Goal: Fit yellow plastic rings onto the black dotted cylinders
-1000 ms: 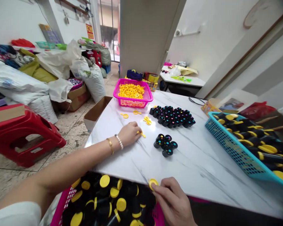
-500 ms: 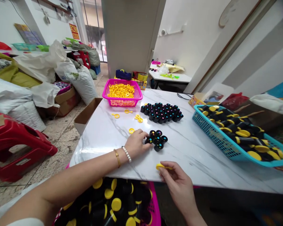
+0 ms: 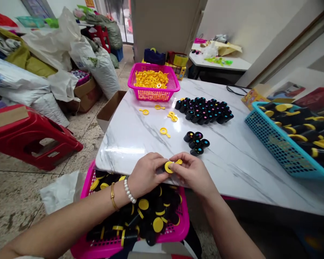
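My left hand [image 3: 149, 169], with a pearl bracelet and a gold bangle at its wrist, is closed around a small black cylinder [image 3: 161, 168] mostly hidden by the fingers. My right hand [image 3: 193, 172] pinches a yellow ring with a tab [image 3: 179, 162] and holds it against the cylinder's end, above the table's front edge. Whether the ring is seated on it I cannot tell. Just beyond the hands stands a small group of black cylinders [image 3: 196, 143] with coloured dots inside. A loose yellow ring piece [image 3: 163, 131] lies to their left.
A pink basket [image 3: 153, 95] of yellow rings stands at the back, near a larger cluster of black cylinders [image 3: 205, 111]. Below the table edge, a pink basket [image 3: 185, 230] holds yellow-capped black pieces; a blue basket [image 3: 270, 144] at right holds more. A red stool [image 3: 35, 136] is at left.
My left hand has taken a black cylinder from the small group and drawn it back. My right hand has brought the yellow ring left to meet it. The view has tilted down.
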`<state>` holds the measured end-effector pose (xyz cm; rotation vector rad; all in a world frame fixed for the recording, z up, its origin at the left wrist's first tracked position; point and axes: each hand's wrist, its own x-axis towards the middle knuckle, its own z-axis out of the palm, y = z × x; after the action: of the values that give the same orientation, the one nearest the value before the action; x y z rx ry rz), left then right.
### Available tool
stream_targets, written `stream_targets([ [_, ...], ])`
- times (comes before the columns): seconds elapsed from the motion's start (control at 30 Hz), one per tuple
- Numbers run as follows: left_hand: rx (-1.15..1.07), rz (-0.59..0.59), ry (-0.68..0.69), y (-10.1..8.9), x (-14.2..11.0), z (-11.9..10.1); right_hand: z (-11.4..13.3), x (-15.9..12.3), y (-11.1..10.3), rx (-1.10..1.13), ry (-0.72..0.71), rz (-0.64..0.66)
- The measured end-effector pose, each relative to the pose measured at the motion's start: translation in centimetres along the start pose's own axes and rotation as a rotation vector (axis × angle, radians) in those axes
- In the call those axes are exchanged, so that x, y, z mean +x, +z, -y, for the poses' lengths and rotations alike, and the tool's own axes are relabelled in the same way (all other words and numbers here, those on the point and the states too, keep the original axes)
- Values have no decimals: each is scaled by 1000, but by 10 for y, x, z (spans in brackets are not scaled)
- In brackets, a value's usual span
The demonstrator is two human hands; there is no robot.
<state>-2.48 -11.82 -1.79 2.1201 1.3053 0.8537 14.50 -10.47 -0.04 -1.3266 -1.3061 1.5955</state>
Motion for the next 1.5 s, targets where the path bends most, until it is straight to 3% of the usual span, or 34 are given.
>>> stream_targets([
  [0.23,33,-5,27,1,-2,3,-3,1,-1,-10,43,-90],
  [0.47,23,41,-10,-7,0,0,-6,5,0,93,17,70],
  [0.63,-318,279,-261,-19,6,-8,-1,4,1,36,67,141],
  [0.7,-478,311,-376,-18,10,-9,0,5,1,20,62,137],
  [0.8,-593,346,-422,-12,11,-11,-1,5,1,7,18,67],
  [0.9,-398,228,-348,-7,4,-15,-3,4,3,23,-9,23],
  [1.03,-36,28,-136,0,-5,-17,-5,4,3,33,-16,26],
  [1.13,81,18,-39,3,-7,-14,-6,4,1,61,-30,105],
  [1.33,122,32,-10,5,-6,-10,-3,8,-3,55,-3,215],
  [1.5,174,46,-87,7,-10,-14,-9,2,-4,130,-55,122],
])
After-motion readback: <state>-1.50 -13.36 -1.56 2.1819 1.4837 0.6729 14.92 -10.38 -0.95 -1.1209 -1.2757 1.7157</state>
